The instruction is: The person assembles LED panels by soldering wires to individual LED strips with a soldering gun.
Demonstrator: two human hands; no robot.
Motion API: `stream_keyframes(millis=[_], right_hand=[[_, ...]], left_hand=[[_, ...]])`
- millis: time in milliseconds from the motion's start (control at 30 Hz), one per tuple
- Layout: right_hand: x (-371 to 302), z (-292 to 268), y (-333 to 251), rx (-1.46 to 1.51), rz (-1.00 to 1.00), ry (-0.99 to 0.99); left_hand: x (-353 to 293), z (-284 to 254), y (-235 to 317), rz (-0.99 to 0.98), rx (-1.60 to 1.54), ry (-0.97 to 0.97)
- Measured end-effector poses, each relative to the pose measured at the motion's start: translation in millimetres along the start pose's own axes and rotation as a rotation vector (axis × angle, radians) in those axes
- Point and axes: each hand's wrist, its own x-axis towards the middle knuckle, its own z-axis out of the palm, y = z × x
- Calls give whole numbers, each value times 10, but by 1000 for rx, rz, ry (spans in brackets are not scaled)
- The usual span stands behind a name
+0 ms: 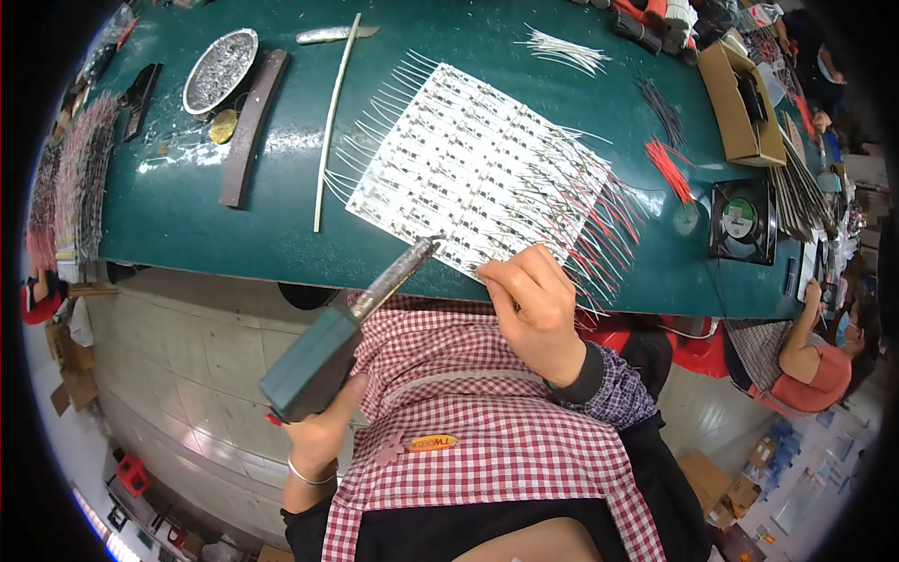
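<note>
Now the left grip (319, 434) holds a soldering gun (314, 362), the right grip (536, 309) narrow at the circuit board (373, 194).

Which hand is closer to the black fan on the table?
Right. The right hand is by the white circuit board, left of the black fan; the left hand, holding the soldering gun, is farther left.

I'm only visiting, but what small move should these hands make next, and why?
Probably the left hand should ease the soldering tool slightly rightward, toward the right hand. Its tip is by the white board's near edge, left of the right hand's fingers, which seem pinched at that same edge; what they pinch is too small to tell.
</note>
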Motion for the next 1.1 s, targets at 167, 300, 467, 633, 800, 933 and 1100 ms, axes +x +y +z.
stream_keyframes(millis=[167,300,467,633,800,933,1100], right_hand=[[-40,25,15,-41,6,-18],[-25,31,13,-63,6,-23],[-18,31,-13,-81,7,-33],[-2,28,-34,-106,0,-42],[-11,42,-43,-123,-3,-38],[1,42,-46,-121,-17,-39],[21,36,-69,-148,-25,-59]], left_hand=[[-93,133,-26,0,97,-10],[-49,149,-34,30,206,-93],[-49,130,-87,39,224,-131],[-40,135,-97,38,228,-142],[-56,130,-124,16,208,-134],[-43,137,-129,35,213,-148],[-44,131,-152,4,207,-148]])
